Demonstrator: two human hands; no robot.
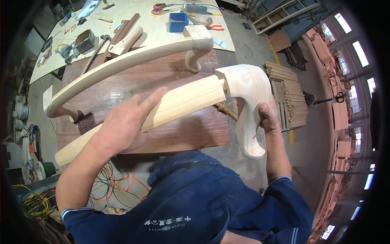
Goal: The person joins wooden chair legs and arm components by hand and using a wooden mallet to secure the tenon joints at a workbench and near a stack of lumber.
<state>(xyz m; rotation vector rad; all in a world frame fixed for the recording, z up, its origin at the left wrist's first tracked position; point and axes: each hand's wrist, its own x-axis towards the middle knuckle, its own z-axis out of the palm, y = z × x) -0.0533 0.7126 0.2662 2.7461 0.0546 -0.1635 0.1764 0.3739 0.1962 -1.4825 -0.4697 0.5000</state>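
A long curved rail of pale wood (183, 101) runs from lower left to upper right over a dark wooden board. My left hand (124, 126) lies around its middle, fingers wrapped over the top. A carved pale wooden end piece (248, 93), shaped like a bent leg, sits on the rail's right end. My right hand (269, 118) grips that end piece from the right, thumb on its side. A second curved rail with a similar end piece (122, 61) lies farther back on the board.
The dark board (183, 134) rests on a pale worktable (162, 28) carrying a blue box (178, 21), a hammer (99, 44), pliers and other tools. A stack of wooden sticks (290, 97) stands at the right. Orange and yellow cables (118, 183) lie on the floor.
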